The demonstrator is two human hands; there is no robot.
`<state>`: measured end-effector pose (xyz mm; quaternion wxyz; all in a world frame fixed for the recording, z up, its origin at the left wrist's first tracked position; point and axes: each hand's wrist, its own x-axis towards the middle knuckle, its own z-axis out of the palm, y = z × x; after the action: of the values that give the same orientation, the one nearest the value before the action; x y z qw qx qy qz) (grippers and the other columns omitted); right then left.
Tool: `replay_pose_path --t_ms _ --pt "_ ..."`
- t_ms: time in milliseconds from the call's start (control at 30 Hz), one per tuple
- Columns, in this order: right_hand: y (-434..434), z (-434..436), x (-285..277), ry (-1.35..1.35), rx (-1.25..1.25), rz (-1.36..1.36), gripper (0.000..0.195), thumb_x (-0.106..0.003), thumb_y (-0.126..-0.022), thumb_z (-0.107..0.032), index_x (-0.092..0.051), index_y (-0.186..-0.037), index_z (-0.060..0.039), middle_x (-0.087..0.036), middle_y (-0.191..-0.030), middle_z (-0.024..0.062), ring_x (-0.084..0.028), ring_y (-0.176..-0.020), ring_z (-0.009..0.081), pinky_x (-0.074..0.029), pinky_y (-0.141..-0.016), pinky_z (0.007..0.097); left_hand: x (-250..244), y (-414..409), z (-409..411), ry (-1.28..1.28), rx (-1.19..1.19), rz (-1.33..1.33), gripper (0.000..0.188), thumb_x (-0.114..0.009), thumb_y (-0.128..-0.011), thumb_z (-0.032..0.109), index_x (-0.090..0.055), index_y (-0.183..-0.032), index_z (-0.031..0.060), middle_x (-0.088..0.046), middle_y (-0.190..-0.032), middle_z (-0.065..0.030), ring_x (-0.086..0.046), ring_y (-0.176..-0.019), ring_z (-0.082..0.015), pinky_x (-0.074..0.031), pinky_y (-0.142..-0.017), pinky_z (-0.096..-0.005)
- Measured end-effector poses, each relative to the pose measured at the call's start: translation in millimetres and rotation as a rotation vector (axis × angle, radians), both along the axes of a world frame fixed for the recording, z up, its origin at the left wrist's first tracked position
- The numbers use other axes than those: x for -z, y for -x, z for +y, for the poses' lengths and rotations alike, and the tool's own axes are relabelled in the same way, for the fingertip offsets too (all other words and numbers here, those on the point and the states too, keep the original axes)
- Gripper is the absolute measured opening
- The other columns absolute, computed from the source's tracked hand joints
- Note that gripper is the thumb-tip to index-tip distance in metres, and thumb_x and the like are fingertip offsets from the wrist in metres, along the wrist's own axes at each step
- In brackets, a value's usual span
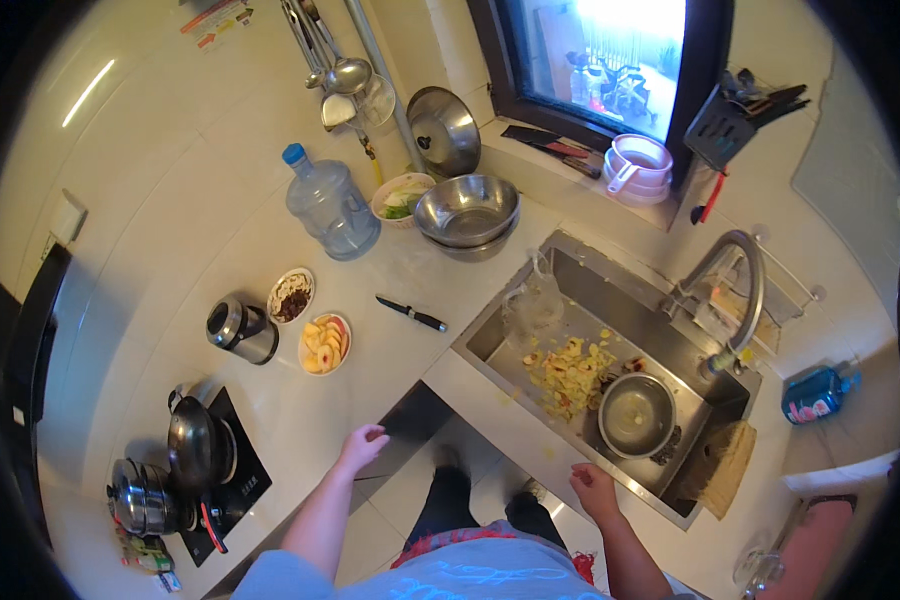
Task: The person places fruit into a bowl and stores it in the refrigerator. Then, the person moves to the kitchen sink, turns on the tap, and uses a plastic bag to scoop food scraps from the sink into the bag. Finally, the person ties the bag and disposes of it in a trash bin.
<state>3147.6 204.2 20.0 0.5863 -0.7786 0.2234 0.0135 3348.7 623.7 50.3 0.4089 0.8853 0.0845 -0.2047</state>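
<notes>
My left hand (364, 448) hangs in front of the counter edge, fingers loosely bent, with nothing in it. Over the rim of the steel sink (476, 358), at its near side, is my right hand (592, 487), also holding nothing. Pale fruit peelings (570, 375) are heaped in the sink beside a steel bowl (637, 416) with a little liquid in it. A clear plastic bag (532, 304) lies in the sink's far left corner. On the counter rest a black-handled knife (412, 313) and a white bowl of cut fruit pieces (325, 345).
Behind the fruit stand a small dish of dried food (291, 295), a steel grinder (244, 330), a water jug (334, 202) and stacked steel basins (469, 214). A wok (195, 442) sits on the black cooktop (247, 469). The curved faucet (750, 285) arches over the sink; a wooden board (724, 469) leans there.
</notes>
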Motion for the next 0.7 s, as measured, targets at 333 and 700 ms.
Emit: replay_pose_path --t_ms 333,700 --pt "-260.8 110.9 1.1 0.318 -0.21 -0.287 0.015 -0.06 -0.072 -0.006 -0.06 -0.086 -0.0034 -0.059 -0.089 0.0135 -0.054 -0.088 0.0318 -0.044 -0.078 0.0376 27.0 -116.7 -41.9 0.044 0.288 0.05 0.033 -0.061 -0.078 0.02 -0.057 -0.104 0.0004 -0.063 -0.094 -0.0123 -0.062 -0.084 -0.0192 -0.048 -0.076 -0.0301" --pt "-424.7 179.4 36.6 0.577 -0.474 -0.09 0.034 -0.042 -0.078 -0.006 -0.046 -0.112 -0.0093 -0.051 -0.099 0.014 -0.052 -0.094 0.0346 -0.043 -0.079 0.0437 -1.8 -170.0 5.7 0.122 0.255 0.168 0.029 -0.06 -0.078 0.012 -0.056 -0.105 0.0016 -0.062 -0.094 -0.0114 -0.06 -0.086 -0.0197 -0.048 -0.076 -0.0304"
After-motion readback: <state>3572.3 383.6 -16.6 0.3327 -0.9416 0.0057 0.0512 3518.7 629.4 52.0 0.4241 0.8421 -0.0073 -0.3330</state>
